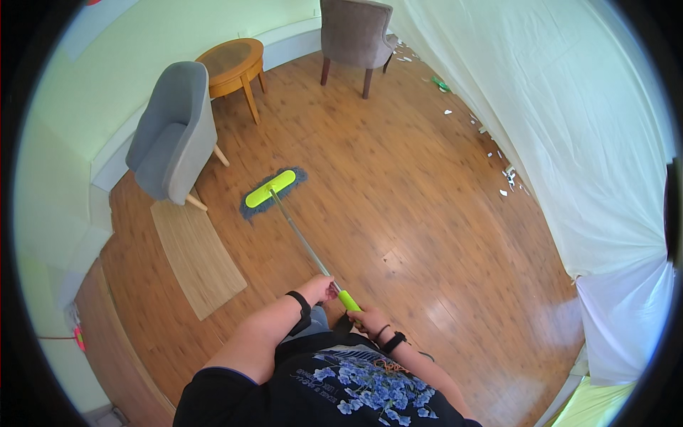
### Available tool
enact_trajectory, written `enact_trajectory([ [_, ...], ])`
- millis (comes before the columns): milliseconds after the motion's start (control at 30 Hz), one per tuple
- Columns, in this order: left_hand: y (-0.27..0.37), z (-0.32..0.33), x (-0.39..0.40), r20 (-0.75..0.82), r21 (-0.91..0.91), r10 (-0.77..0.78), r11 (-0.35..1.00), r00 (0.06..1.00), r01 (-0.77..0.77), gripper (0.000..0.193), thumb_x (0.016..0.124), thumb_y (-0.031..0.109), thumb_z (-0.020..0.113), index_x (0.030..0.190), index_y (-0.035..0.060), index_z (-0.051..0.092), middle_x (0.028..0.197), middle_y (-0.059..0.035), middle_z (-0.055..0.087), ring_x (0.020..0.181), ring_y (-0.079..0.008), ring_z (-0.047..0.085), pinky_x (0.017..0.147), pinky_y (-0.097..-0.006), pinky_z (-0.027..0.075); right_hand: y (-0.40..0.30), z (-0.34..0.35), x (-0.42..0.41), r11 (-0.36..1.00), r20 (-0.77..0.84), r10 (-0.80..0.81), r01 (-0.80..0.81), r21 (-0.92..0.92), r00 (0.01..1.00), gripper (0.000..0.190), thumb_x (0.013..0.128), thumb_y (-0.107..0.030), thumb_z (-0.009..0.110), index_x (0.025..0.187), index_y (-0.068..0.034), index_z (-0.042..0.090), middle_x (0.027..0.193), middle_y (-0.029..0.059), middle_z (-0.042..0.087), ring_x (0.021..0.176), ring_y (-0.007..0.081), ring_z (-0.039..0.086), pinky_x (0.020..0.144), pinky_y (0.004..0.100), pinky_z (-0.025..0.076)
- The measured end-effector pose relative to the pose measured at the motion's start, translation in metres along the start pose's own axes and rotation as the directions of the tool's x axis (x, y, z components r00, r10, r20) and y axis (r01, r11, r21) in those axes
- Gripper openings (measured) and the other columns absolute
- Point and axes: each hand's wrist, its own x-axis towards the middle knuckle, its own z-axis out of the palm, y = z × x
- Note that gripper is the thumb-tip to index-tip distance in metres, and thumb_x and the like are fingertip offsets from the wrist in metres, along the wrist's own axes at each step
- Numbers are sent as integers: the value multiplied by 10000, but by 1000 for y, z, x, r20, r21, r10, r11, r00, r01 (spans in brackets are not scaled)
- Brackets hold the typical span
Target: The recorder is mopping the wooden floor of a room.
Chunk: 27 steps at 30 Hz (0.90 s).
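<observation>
A flat dust mop point(271, 190) with a lime-green head plate and a grey fringed pad rests on the wood floor ahead of me, a little left of centre. From it a metal pole point(301, 237) slopes back towards my body. My left hand point(321, 289) is wrapped around the pole just ahead of the lime-green grip. My right hand point(371, 321) holds the green grip point(349, 301) near its end, close to my waist. Both wrists carry black bands. The pole and grip partly hide the fingers of each hand.
A grey armchair point(179, 133) stands left of the mop, beside a round wooden table point(235, 64). Another upholstered chair point(356, 37) is at the back. A loose, lighter plank point(200, 259) lies left. White scraps point(509, 179) litter the floor along the white sheet point(576, 139).
</observation>
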Motion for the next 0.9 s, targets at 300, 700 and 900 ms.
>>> enact_trajectory([
  [300,36,-31,12,3,-59,31,998,1000,-31,145,800,192,387,834,61,439,787,-85,496,737,-225,495,686,-369,417,-30,30,41,999,-15,-34,34,-4,999,145,679,-164,537,711,-25,514,517,4,435,369,60,348,307,187,250],
  [700,15,1,15,68,53,-95,994,993,91,167,778,173,392,793,34,483,742,-100,538,697,-229,530,626,-327,429,-8,-11,-25,997,-13,4,-3,74,1000,116,707,-74,499,804,-24,459,575,2,435,379,38,330,298,171,215],
  [900,-26,45,-3,172,335,-320,908,932,250,207,789,152,374,878,10,495,867,-119,543,781,-213,529,662,-296,431,33,-53,-90,986,-47,20,-11,166,999,232,705,-82,509,932,-38,487,571,-18,440,377,32,312,318,172,218],
])
